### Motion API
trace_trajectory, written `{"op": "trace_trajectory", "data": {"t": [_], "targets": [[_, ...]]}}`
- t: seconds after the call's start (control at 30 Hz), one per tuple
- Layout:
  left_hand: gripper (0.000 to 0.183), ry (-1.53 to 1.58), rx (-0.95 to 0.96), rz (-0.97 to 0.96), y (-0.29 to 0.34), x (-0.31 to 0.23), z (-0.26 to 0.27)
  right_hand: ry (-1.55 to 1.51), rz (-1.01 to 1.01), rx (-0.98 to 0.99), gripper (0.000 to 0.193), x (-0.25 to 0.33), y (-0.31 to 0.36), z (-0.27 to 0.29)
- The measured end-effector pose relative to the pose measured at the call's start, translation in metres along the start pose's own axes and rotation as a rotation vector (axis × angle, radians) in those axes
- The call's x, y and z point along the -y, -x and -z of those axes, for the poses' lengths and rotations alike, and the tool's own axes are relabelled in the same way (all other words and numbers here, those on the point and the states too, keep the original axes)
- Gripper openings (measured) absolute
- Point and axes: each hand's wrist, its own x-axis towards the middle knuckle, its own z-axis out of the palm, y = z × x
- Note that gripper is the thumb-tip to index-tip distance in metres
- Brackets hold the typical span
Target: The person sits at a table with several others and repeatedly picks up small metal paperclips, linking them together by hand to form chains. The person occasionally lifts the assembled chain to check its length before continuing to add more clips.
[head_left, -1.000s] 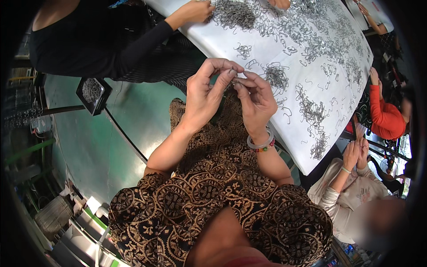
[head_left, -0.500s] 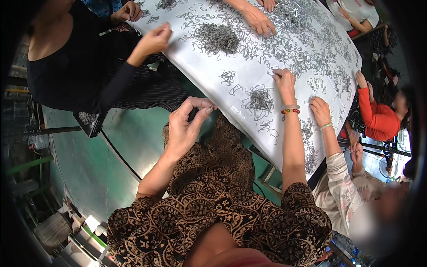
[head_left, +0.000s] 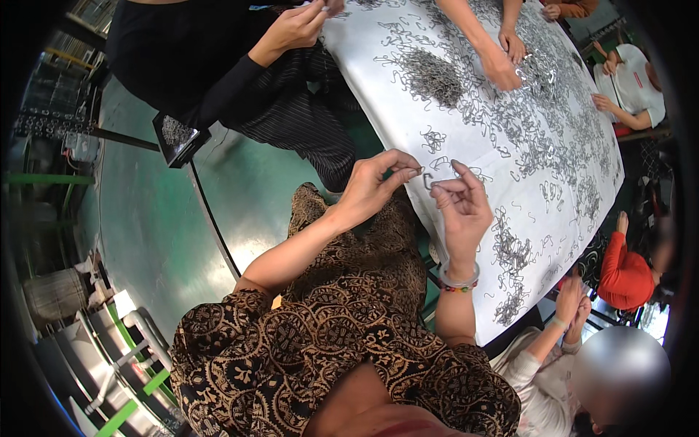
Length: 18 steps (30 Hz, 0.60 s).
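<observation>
Over the near edge of the white-covered table (head_left: 393,120), my two hands are brought close together, fingertips almost meeting. My left hand (head_left: 371,188) is closed in a pinch of thumb and forefinger; a tiny bit of something at its tips is too small to name. Between the hands a bent metal wire hook (head_left: 427,179) shows, held at the thumb tip of my right hand (head_left: 466,215), whose forefinger is raised. Loose hooks lie just beyond, including a small cluster (head_left: 434,140).
A dense pile of hooks (head_left: 433,76) and many scattered ones cover the table. A co-worker's hands (head_left: 499,65) work at the far side. A person in black (head_left: 240,102) sits at left, another in a pale top (head_left: 528,357) at right. A dark tray (head_left: 178,138) holds small metal pieces.
My right hand has come back from the hooks on the table to my left hand and now holds a hook. The whole view has shifted, with the table appearing further right.
</observation>
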Motion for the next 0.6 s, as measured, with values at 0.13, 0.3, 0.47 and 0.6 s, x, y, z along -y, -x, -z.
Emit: {"op": "trace_trajectory", "data": {"t": [0.13, 0.3, 0.47, 0.6], "targets": [[0.016, -0.057, 0.013, -0.039, 0.002, -0.002, -0.001, 0.126, 0.079, -0.021, 0.042, -0.005, -0.003, -0.018], [0.016, -0.056, 0.071, -0.026, 0.007, -0.001, 0.009, 0.034, 0.111, -0.082, 0.038, -0.012, 0.002, -0.024], [0.022, 0.15, -0.105, -0.041, -0.004, 0.018, 0.018, -0.095, 0.121, -0.076, 0.034, -0.014, 0.006, -0.026], [0.023, -0.46, -0.17, -0.331, -0.096, 0.052, 0.055, -0.165, 0.059, -0.015, 0.033, -0.008, 0.013, -0.029]]}}
